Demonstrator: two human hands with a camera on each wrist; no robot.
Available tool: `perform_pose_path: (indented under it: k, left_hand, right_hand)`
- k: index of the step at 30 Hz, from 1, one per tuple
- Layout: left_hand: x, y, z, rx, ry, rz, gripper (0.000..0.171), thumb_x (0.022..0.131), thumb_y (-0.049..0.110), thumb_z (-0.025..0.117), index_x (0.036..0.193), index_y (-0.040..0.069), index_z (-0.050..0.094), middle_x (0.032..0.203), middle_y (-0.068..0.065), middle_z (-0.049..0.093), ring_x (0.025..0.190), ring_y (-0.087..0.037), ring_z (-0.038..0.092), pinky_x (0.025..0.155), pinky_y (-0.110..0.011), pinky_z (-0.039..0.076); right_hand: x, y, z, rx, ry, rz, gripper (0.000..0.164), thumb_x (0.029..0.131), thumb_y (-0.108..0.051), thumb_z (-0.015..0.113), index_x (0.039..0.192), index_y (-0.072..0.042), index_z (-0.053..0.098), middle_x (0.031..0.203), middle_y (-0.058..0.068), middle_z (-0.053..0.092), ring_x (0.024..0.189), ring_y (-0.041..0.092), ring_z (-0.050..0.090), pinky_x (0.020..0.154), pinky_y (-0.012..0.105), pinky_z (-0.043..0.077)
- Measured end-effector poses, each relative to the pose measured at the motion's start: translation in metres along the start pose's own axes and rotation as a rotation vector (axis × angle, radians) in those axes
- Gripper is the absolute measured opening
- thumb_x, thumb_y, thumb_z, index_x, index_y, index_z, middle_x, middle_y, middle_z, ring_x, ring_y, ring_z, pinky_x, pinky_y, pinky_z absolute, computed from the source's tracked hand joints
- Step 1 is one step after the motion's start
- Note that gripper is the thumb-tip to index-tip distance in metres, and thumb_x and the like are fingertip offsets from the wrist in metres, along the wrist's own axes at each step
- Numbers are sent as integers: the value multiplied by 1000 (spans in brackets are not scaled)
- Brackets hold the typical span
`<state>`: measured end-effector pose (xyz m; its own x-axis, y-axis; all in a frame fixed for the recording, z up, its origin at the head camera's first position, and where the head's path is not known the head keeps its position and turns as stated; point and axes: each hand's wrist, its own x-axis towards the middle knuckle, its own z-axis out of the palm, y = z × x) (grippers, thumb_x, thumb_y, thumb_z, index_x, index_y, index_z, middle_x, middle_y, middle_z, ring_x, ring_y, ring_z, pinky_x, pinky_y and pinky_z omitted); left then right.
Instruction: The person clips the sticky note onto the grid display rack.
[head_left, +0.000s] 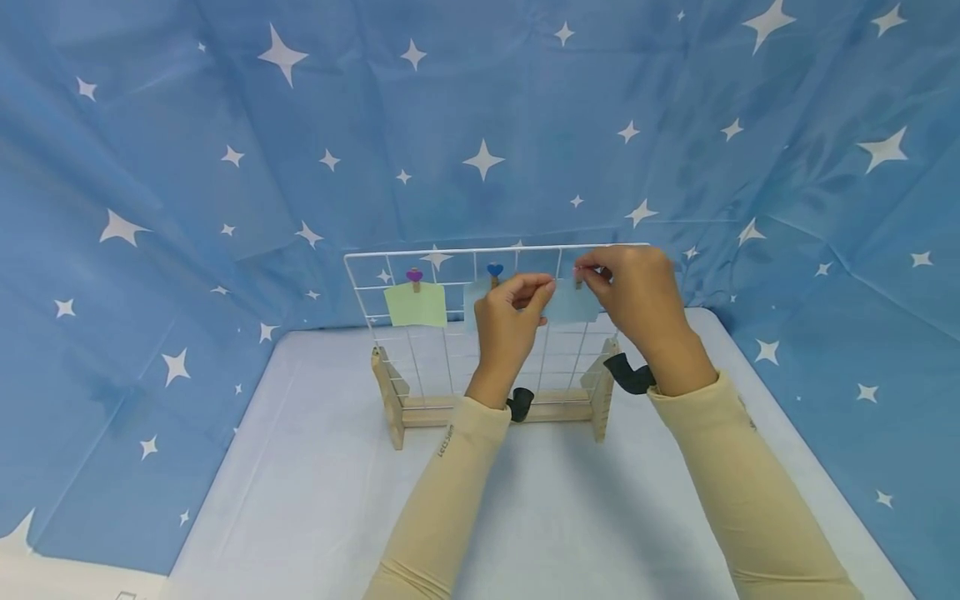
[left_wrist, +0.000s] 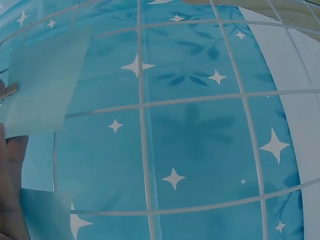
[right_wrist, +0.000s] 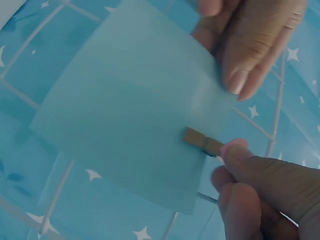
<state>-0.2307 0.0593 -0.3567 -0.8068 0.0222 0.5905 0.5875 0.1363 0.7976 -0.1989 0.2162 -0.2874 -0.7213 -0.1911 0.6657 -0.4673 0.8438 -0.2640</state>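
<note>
A square of light blue paper (head_left: 572, 302) lies against the white wire grid (head_left: 450, 251) on its right side. My left hand (head_left: 512, 321) pinches the upper left edge of this paper between thumb and fingers. With thumb and forefinger, my right hand (head_left: 641, 287) grips the end of a small wooden clothespin (right_wrist: 200, 141), whose tip overlaps the paper near its top edge. To the left hang a second light blue paper (left_wrist: 47, 85) under a blue heart clothespin (head_left: 495, 271) and a green paper (head_left: 417, 307) under a purple heart clothespin (head_left: 415, 276).
Wooden feet (head_left: 390, 400) and a wooden crossbar (head_left: 427, 415) hold the grid upright on the white table (head_left: 315, 483). A blue star-patterned cloth (head_left: 480, 100) stands behind and to both sides. Black wrist-worn pieces (head_left: 630, 375) stick out beside the forearms.
</note>
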Motion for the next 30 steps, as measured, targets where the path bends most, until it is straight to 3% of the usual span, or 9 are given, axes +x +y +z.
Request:
perform_pose_path:
  k: [5,10,16,21,23,27,30]
  left_hand:
    - [-3,2,-3,83,13,48,17,95,19,70,106,7,76,94,-6,76,76,-10,72,64,-19,57]
    - [-14,6,-12,220,37,130,18,95,22,70,106,9,77,95,-3,76,81,-11,73,71,-17,55]
    - [-39,6,-33,362,40,168,20,96,25,68,109,13,76,97,1,77,82,-12,73,70,-20,57]
    - [-69,-3,-56,476,69,223,26,97,29,67,117,14,73,111,1,74,99,-18,70,79,-34,58]
    - [-82,-7,-65,487,75,209,31,97,31,66,123,14,71,119,0,71,110,-20,66,88,-39,56]
    - [-104,-15,-83,488,51,134,44,99,33,62,137,12,60,138,-4,61,129,-26,53,106,-49,42]
    - [-119,-22,-94,530,22,76,54,99,36,60,146,11,50,149,-10,50,140,-32,41,112,-57,31]
  right_hand:
    - [-5,4,7,-12,136,-48,10,86,-5,78,89,3,74,81,17,71,68,31,63,60,41,52]
    - [-12,12,12,47,209,-26,17,85,-9,80,83,3,68,75,16,64,67,29,59,62,39,50]
    - [-32,22,15,138,215,8,14,86,-2,77,96,4,70,90,17,66,77,29,64,69,41,55]
    - [-59,32,20,185,204,26,24,86,3,74,110,1,71,106,15,68,89,29,66,79,33,52]
    - [-69,35,21,178,205,29,30,86,4,73,115,0,70,113,15,68,96,31,66,84,35,51]
    - [-91,40,24,160,187,68,39,85,3,73,124,-1,67,129,15,64,117,36,59,96,53,48]
    - [-110,44,28,148,153,99,47,85,0,74,130,-1,63,138,16,58,129,40,49,104,62,39]
